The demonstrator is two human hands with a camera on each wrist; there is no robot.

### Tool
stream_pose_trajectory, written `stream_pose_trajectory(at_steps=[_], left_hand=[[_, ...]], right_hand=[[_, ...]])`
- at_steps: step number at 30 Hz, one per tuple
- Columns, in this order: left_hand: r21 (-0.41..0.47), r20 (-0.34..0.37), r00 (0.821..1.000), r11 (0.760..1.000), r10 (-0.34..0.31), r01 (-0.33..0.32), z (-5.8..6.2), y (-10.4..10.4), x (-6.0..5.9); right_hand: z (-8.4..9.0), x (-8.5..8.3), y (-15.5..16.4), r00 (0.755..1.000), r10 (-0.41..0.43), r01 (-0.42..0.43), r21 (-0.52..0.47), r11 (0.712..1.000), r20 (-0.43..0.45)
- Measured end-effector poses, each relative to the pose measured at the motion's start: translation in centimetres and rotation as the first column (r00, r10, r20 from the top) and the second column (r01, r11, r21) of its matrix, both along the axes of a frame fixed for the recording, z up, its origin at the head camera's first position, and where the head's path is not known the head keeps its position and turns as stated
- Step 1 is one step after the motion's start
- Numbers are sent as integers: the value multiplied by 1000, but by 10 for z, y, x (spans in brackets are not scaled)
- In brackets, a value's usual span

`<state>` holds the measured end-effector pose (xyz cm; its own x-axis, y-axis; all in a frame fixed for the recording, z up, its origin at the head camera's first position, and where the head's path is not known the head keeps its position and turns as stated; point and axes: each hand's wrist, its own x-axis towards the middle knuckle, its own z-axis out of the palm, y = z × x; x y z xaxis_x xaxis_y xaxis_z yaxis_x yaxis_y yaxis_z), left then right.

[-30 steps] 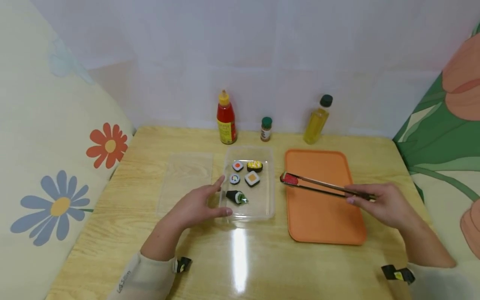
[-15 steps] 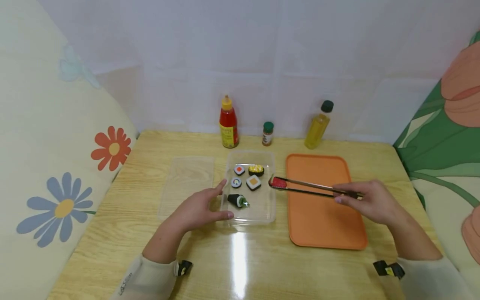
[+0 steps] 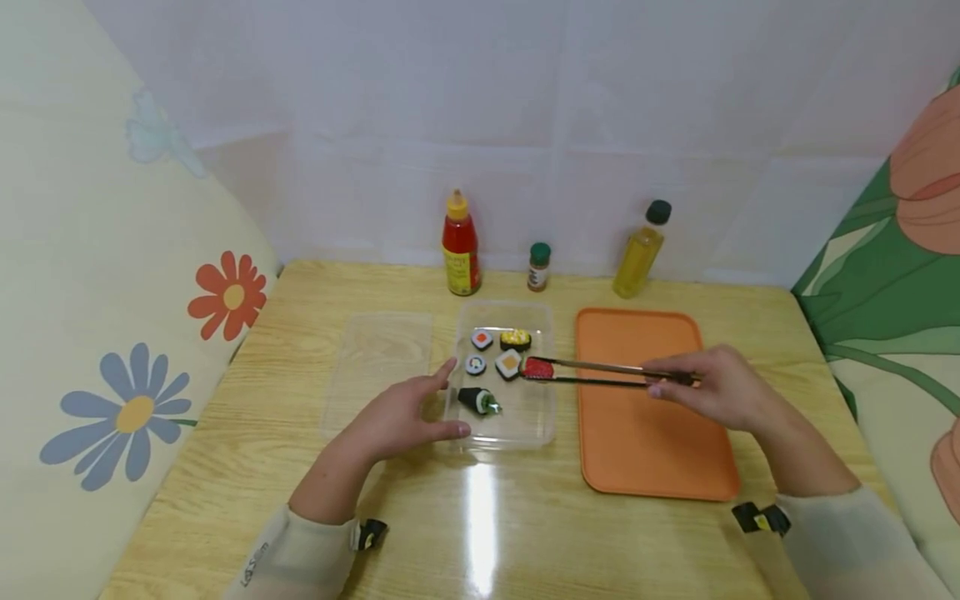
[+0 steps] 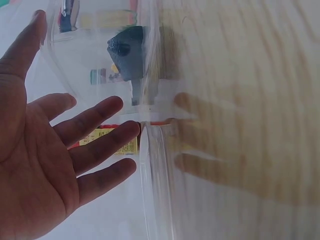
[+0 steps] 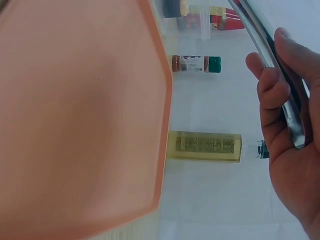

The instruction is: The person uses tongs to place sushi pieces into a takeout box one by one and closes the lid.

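My right hand [image 3: 708,387] grips metal tongs [image 3: 600,372], whose tips pinch a red-topped sushi piece [image 3: 537,368] over the right part of a clear plastic container [image 3: 546,417]. Inside the container lie a yellow-topped sushi [image 3: 515,340], a square roll with an orange centre [image 3: 508,364], two small rolls and a dark cone-shaped hand roll [image 3: 474,400]. With fingers spread, my left hand [image 3: 401,421] stands at the container's left side, thumb and index fingertip right at its wall. In the left wrist view, the fingers of the left hand [image 4: 95,135] are straight and hold nothing.
An orange tray [image 3: 652,450] lies right of the container, under my right hand. A clear lid [image 3: 378,358] lies flat on the left. Behind stand a red sauce bottle [image 3: 461,254], a small green-capped spice jar [image 3: 538,268] and an oil bottle [image 3: 637,258].
My right hand has moved left with the tongs, carrying the red-topped sushi from the tray's left edge to above the container. My left hand has stayed beside the container.
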<state>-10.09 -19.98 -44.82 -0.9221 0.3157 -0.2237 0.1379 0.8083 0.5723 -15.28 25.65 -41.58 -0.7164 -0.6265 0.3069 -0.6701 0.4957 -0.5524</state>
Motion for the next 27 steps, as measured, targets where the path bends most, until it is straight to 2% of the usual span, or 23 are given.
stream_pose_trajectory(at_steps=[6, 16, 27], left_hand=[[12, -5, 1000, 1000, 0, 0, 0, 1, 0], [10, 3, 1000, 1000, 11, -11, 0, 1, 0], [15, -1, 1000, 1000, 5, -5, -1, 0, 0]], right_hand=[[4, -6, -8, 999, 14, -15, 38, 999, 41], [16, -21, -18, 993, 94, -101, 91, 991, 77], [40, -43, -35, 977, 163, -189, 208, 960, 136]])
